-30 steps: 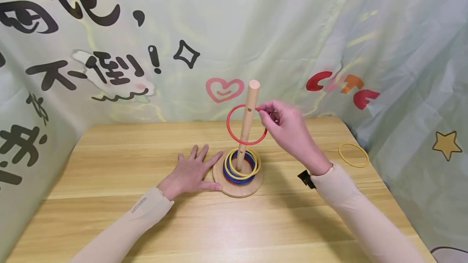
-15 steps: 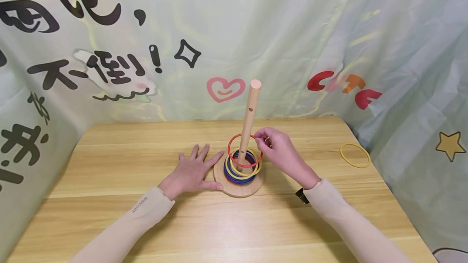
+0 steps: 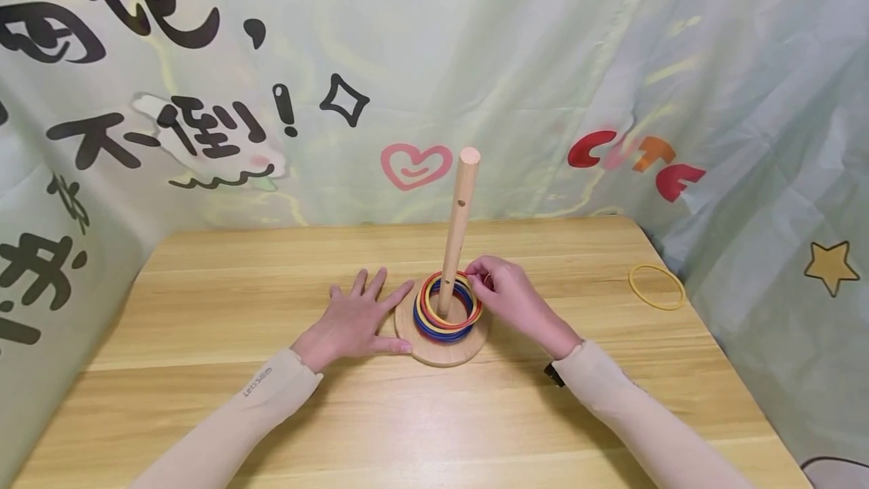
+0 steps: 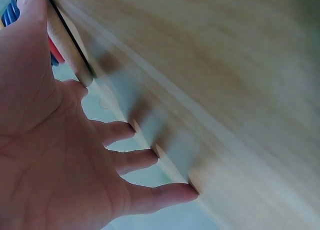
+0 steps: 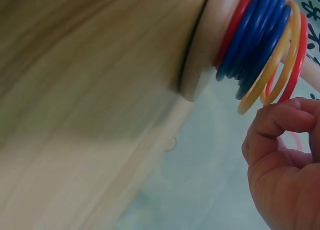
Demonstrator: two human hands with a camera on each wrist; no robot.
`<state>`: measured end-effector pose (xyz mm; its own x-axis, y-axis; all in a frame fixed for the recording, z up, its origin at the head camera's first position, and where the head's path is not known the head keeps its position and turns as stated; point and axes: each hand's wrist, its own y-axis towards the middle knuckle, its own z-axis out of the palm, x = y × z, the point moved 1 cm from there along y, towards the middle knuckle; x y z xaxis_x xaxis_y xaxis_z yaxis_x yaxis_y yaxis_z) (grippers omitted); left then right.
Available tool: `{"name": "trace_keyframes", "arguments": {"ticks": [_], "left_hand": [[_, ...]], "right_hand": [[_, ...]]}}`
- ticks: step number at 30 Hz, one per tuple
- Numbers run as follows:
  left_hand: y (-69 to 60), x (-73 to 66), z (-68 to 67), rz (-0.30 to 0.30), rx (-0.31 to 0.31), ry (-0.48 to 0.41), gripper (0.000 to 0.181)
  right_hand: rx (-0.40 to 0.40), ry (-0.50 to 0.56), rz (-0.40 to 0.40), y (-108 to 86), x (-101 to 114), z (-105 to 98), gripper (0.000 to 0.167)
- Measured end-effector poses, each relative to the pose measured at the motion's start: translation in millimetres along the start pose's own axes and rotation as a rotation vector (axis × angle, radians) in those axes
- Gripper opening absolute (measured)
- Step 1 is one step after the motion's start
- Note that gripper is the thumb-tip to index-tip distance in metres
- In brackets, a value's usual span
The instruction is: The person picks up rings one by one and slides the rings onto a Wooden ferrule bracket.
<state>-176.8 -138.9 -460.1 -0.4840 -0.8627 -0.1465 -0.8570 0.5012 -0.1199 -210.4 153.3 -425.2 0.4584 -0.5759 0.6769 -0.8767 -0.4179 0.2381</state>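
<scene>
A wooden peg (image 3: 459,210) rises from a round wooden base (image 3: 441,357) on the table. Around its foot lies a stack of rings: a red one lowest, several blue rings (image 5: 255,39) and yellow rings (image 5: 272,64) above. My right hand (image 3: 505,293) pinches the edge of a red ring (image 5: 299,59) between thumb and fingers; that ring encircles the peg at the top of the stack. With fingers spread, my left hand (image 3: 356,323) rests on the table, its thumb and index finger touching the base's left edge. In the left wrist view, the left hand (image 4: 65,155) shows its palm side.
A single yellow ring (image 3: 656,287) lies on the wooden table (image 3: 204,308) near its right edge. Printed cloth curtains (image 3: 475,44) hang behind the table and at both sides.
My right hand has lowered the red ring down along the peg, from about mid-height to the top of the stack. The left hand has stayed in place.
</scene>
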Motion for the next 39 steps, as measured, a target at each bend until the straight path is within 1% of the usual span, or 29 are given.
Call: {"name": "trace_keyframes", "arguments": {"ticks": [4,12,16,20,26,29,32,34,39], "left_hand": [[-0.5,0.5,-0.2,0.004,-0.002,0.003,0.109],[-1.7,0.0,-1.9,0.005,0.0,-0.004,0.109],[-2.6,-0.1,-1.8,0.0,0.009,-0.017,0.109],[-3.3,-0.1,-1.6,-0.005,0.013,-0.024,0.109],[-3.0,-0.4,-1.2,-0.005,0.006,-0.026,0.109],[-2.3,-0.2,-0.2,0.002,0.003,-0.026,0.109],[-2.0,0.4,0.6,0.001,0.006,-0.025,0.109],[-1.9,0.7,0.7,-0.004,0.007,-0.026,0.109],[-1.5,0.1,-0.3,-0.001,0.007,-0.016,0.11]], "right_hand": [[0.001,-0.003,0.021,-1.5,-0.3,0.6,0.008],[-0.032,0.023,0.061,-8.6,-1.8,-2.4,0.013],[-0.066,0.03,0.068,-15.0,-4.8,-8.8,0.015],[-0.111,0.033,0.079,-24.3,-12.3,-20.1,0.015],[-0.205,0.083,0.137,-41.4,-32.2,-44.2,0.015],[-0.257,0.086,0.167,-53.3,-45.5,-57.8,0.017],[-0.29,0.05,0.195,-66.9,-62.2,-72.5,0.019],[-0.295,0.004,0.217,-76.8,-74.3,-83.5,0.022],[-0.26,-0.136,0.288,-104.2,-106.1,-112.8,0.024]]}}
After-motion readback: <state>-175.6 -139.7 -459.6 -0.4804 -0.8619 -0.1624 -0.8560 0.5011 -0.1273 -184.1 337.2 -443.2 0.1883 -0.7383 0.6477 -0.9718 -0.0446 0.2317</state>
